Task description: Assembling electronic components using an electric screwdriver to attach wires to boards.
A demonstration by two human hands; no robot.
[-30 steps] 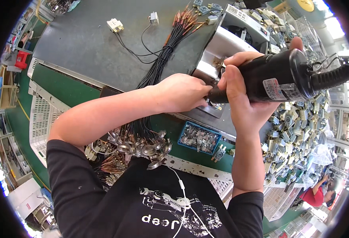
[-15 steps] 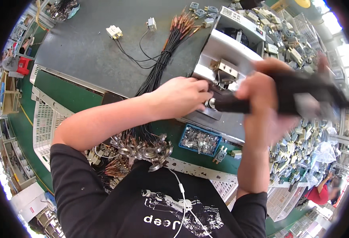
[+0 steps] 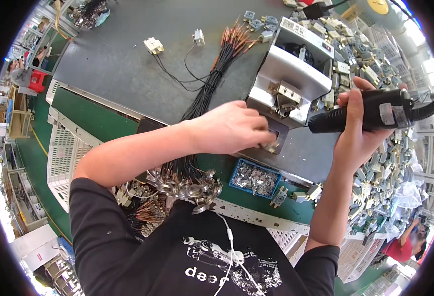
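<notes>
My right hand (image 3: 353,140) is wrapped round a black electric screwdriver (image 3: 382,111), its ribbed nose pointing left and a thick cord leaving its back end. My left hand (image 3: 234,127) is closed, fingertips together over a dark plate at the table's front edge. A small pale part, blurred, shows at those fingertips; its kind I cannot make out. Just beyond stands a silver metal machine (image 3: 288,66) with a cream socket-like block (image 3: 288,91) on its front. Below the left hand is a blue tray (image 3: 255,178) of small metal pieces.
A bundle of black wires (image 3: 204,96) with copper-coloured ends runs across the grey table (image 3: 113,59). A white plug part (image 3: 153,46) lies on it. Metal rings (image 3: 187,190) hang near my body. Heaps of cream and grey plug parts (image 3: 370,185) fill the right side.
The screwdriver has moved right, away from my left fingertips, where its nose was. My left hand has shifted slightly right and nearer in the picture; the whole view has also shifted a little.
</notes>
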